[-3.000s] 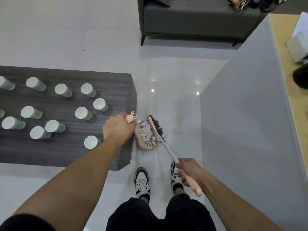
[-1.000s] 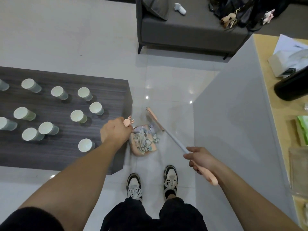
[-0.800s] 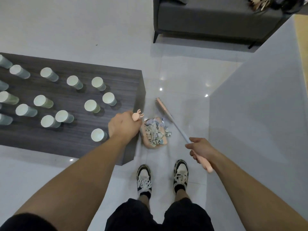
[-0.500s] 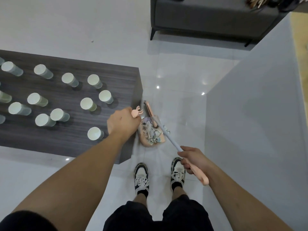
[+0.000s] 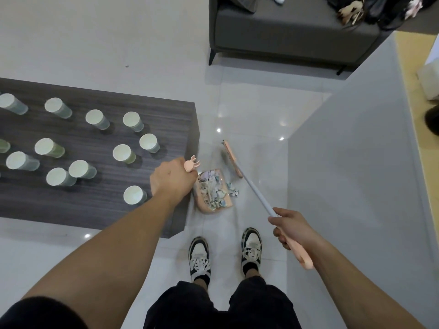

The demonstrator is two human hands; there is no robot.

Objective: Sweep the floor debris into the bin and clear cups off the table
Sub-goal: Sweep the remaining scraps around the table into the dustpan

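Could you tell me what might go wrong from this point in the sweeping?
A few scraps lie just outside the full dustpan; a hard stroke of the broom could scatter them. The heaped paper may spill when the left hand lifts the dustpan. The cup by that wrist could be knocked over.

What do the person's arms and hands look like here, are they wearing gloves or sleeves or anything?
No gloves: both the left hand and the right hand are bare, with no rings, watch or bands visible. Both forearms are uncovered. A dark sleeve edge shows only at the top of the left arm, at the frame's lower corner. A small dark spot marks the back of the left hand.
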